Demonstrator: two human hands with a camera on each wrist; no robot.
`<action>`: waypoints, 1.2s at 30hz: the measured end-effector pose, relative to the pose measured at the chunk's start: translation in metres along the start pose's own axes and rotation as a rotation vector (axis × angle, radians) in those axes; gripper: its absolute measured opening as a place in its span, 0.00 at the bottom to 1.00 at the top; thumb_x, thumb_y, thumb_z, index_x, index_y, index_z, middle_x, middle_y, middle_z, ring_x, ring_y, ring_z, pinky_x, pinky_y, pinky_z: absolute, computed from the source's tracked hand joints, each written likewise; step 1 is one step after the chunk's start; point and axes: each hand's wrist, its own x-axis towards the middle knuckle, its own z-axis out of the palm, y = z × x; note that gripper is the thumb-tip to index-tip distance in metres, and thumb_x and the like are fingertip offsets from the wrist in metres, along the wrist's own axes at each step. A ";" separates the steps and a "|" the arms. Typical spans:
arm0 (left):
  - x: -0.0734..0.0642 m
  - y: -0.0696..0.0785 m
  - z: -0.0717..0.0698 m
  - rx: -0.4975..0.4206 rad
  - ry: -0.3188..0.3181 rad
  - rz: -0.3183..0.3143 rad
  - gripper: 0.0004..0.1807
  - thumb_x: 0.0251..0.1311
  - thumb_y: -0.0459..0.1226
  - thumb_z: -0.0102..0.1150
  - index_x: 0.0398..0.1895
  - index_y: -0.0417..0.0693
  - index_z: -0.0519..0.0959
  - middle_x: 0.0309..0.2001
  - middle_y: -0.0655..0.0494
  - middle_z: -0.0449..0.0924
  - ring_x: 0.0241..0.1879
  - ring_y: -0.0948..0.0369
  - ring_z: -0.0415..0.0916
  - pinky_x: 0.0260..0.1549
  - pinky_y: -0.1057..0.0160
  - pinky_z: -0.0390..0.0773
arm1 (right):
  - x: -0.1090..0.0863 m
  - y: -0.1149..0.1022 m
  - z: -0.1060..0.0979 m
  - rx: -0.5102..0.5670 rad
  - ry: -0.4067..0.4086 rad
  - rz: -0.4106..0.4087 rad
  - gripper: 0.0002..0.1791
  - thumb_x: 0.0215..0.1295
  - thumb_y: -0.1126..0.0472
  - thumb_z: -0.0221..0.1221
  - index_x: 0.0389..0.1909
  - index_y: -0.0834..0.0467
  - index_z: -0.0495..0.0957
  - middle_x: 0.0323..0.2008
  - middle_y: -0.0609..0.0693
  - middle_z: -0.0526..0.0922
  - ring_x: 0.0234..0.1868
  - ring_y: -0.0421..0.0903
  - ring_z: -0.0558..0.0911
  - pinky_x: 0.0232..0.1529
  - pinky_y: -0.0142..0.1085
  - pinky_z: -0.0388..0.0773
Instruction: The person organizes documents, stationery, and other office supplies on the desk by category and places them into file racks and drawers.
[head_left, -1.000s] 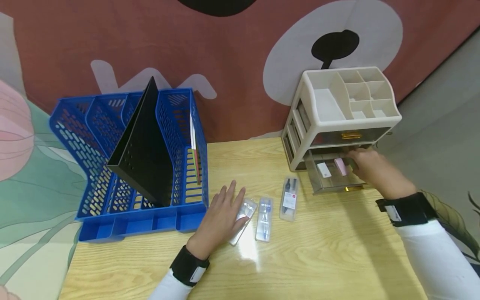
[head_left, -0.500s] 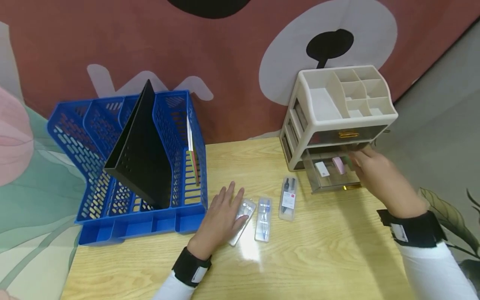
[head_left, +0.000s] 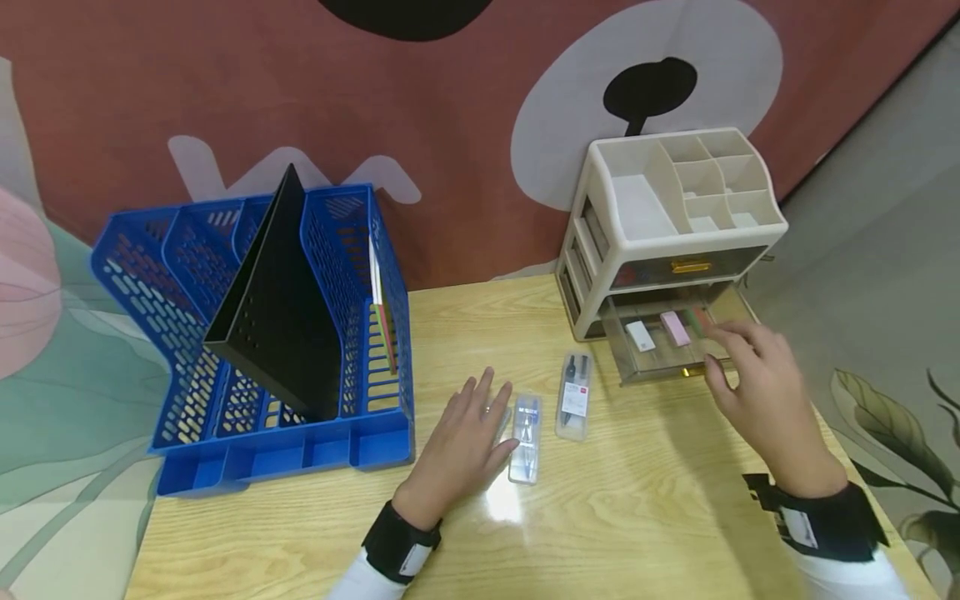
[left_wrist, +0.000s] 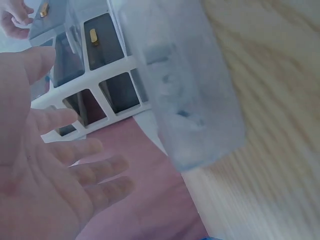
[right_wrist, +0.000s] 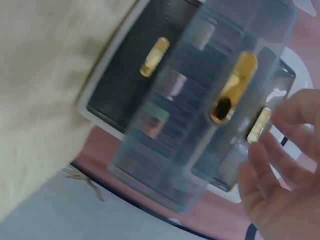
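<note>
My right hand (head_left: 757,383) hovers by the front right corner of a pulled-out clear drawer (head_left: 652,364), fingers loosely bent, holding nothing. Inside the drawer lie a white eraser (head_left: 641,336), a pink eraser (head_left: 675,328) and a small green and red block (head_left: 697,321). My left hand (head_left: 461,442) is spread over a clear case, mostly hidden beneath it; whether it touches the case I cannot tell. Beside that hand lie a second clear case (head_left: 526,439) and a pen case (head_left: 573,396) with dark pens. The right wrist view shows the drawer's gold handle (right_wrist: 235,87) near my fingers.
The drawer belongs to a white desktop organizer (head_left: 611,242) with open compartments on top, standing at the back right. A blue file rack (head_left: 281,446) at left holds a black folder (head_left: 292,325) and thin booklets (head_left: 381,304). A printed cloth (head_left: 450,233) hangs behind the table.
My right hand has drawn back from inside the drawer toward its front right corner, uncovering the green and red block. My left hand has shifted slightly right, covering more of the nearest clear case.
</note>
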 end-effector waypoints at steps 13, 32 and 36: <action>-0.001 0.009 -0.002 0.003 -0.015 0.055 0.39 0.68 0.57 0.45 0.76 0.48 0.55 0.76 0.39 0.49 0.72 0.42 0.52 0.67 0.40 0.61 | -0.034 -0.010 0.020 0.112 0.162 0.401 0.12 0.58 0.71 0.55 0.42 0.72 0.72 0.37 0.68 0.72 0.37 0.58 0.75 0.39 0.22 0.71; -0.013 0.000 -0.004 0.055 0.021 0.141 0.39 0.68 0.59 0.43 0.77 0.51 0.53 0.77 0.42 0.46 0.75 0.46 0.39 0.70 0.43 0.57 | -0.045 -0.015 0.045 1.525 0.424 0.974 0.14 0.66 0.73 0.55 0.45 0.68 0.60 0.36 0.57 0.81 0.34 0.49 0.87 0.39 0.37 0.86; -0.015 -0.005 -0.004 0.065 0.020 0.133 0.40 0.67 0.59 0.45 0.76 0.51 0.55 0.77 0.42 0.47 0.75 0.46 0.40 0.70 0.43 0.57 | -0.043 -0.013 0.044 1.680 0.408 1.002 0.10 0.67 0.73 0.54 0.45 0.69 0.64 0.44 0.57 0.75 0.39 0.51 0.85 0.45 0.37 0.83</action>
